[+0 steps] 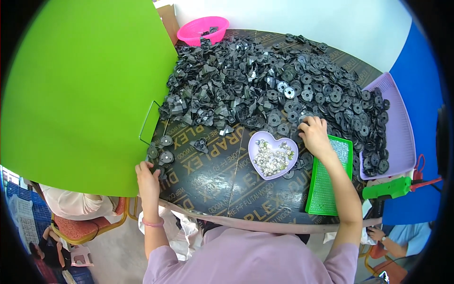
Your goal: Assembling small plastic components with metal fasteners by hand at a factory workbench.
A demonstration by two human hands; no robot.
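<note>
My left hand point(148, 182) is at the table's left edge, fingers loosely apart, beside a small group of black round parts point(166, 157). Whether it touches the nearest one is hard to make out. My right hand point(316, 136) reaches into the near edge of the pile of black discs point(336, 97), its fingers bent round a disc mostly hidden under them. Between my hands sits a lilac heart-shaped bowl point(253, 150) of small metal pieces point(270, 158). Left of that bowl lies a single three-lobed black part point(200, 145).
Angular black parts point(208, 80) heap across the back left, by a pink basket point(202, 23). Under my right forearm lies a green tray point(324, 189). At right stand a lilac basket point(402, 128) and a green power tool point(388, 188). A green panel point(85, 94) borders the left.
</note>
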